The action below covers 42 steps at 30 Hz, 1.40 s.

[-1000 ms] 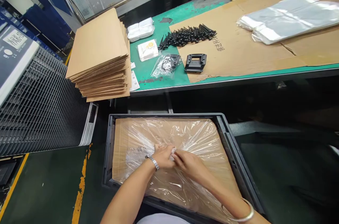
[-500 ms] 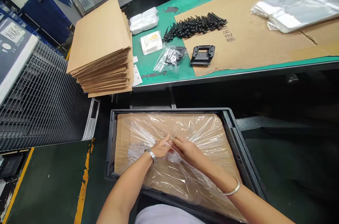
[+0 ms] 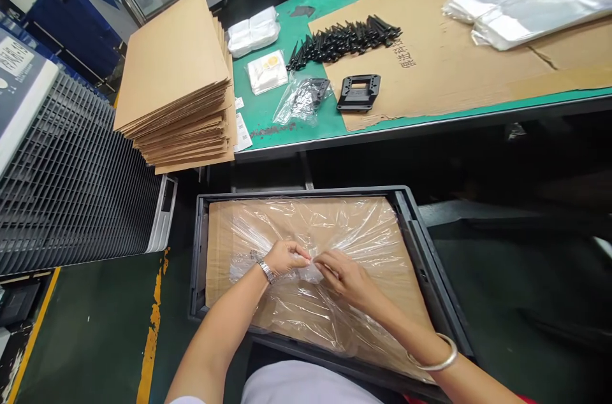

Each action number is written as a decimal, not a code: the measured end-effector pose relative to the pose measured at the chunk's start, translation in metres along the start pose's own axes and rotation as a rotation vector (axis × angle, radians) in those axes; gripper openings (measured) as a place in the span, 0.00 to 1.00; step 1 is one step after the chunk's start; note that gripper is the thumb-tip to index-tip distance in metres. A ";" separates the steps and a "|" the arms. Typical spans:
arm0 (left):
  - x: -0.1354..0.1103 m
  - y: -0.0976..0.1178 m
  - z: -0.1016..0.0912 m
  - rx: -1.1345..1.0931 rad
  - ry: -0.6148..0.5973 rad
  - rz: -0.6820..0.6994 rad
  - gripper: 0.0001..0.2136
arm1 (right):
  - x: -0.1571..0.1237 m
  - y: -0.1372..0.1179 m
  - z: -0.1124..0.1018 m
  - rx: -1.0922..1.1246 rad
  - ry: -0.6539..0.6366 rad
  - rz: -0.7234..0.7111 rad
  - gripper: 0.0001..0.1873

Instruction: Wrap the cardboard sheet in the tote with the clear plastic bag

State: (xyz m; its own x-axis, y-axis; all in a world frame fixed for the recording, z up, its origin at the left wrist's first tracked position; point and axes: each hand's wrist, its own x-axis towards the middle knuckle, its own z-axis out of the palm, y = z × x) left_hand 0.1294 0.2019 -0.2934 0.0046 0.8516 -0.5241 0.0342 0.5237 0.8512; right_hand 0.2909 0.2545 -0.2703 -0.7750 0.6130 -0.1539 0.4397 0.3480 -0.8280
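A dark plastic crate (image 3: 415,245) sits low in front of me, filled with brown cardboard under a crinkled clear plastic bag (image 3: 344,232). My left hand (image 3: 283,257) and my right hand (image 3: 343,276) meet over the middle of the crate. Both pinch the gathered film of the clear plastic bag, fingertips almost touching. A metal watch is on my left wrist and a silver bangle on my right.
A green workbench (image 3: 268,117) behind the crate carries a stack of cardboard sheets (image 3: 174,79), black spikes (image 3: 342,41), a black bracket (image 3: 358,92), small bagged parts (image 3: 301,98), white packets (image 3: 253,31) and clear bags (image 3: 530,2). A grey grilled appliance (image 3: 71,181) lies left.
Both hands stay pinched on the film at the crate's middle, their fingers shifting slightly. The view has tilted a little.
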 end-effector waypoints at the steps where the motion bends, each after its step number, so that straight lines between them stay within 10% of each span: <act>1: 0.000 0.000 0.001 0.021 0.000 0.010 0.16 | 0.002 0.002 0.002 -0.001 0.020 -0.004 0.21; 11: -0.005 0.003 0.014 0.541 0.248 0.206 0.09 | 0.009 0.024 0.028 -0.103 0.051 0.060 0.17; 22: -0.010 -0.015 0.018 1.075 0.651 0.444 0.12 | 0.022 0.023 0.000 -0.250 -0.091 -0.137 0.14; 27: -0.023 -0.004 0.001 1.341 0.409 0.709 0.15 | 0.014 0.017 -0.018 -0.426 -0.133 -0.195 0.12; 32: -0.032 -0.016 -0.019 1.319 0.202 0.574 0.17 | 0.012 0.028 -0.019 -0.551 -0.153 -0.207 0.12; 38: -0.082 -0.032 -0.004 1.199 0.330 0.415 0.11 | -0.017 0.024 -0.014 -0.609 0.050 -0.092 0.12; 42: -0.128 -0.048 0.013 1.137 0.075 0.451 0.19 | -0.067 0.016 0.014 -0.384 0.000 -0.206 0.15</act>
State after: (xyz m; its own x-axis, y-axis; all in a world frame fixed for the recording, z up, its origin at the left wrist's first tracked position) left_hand 0.1402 0.0676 -0.2676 0.1852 0.9706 -0.1535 0.8978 -0.1036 0.4280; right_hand 0.3432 0.2085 -0.2807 -0.8644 0.5027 -0.0064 0.4124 0.7016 -0.5811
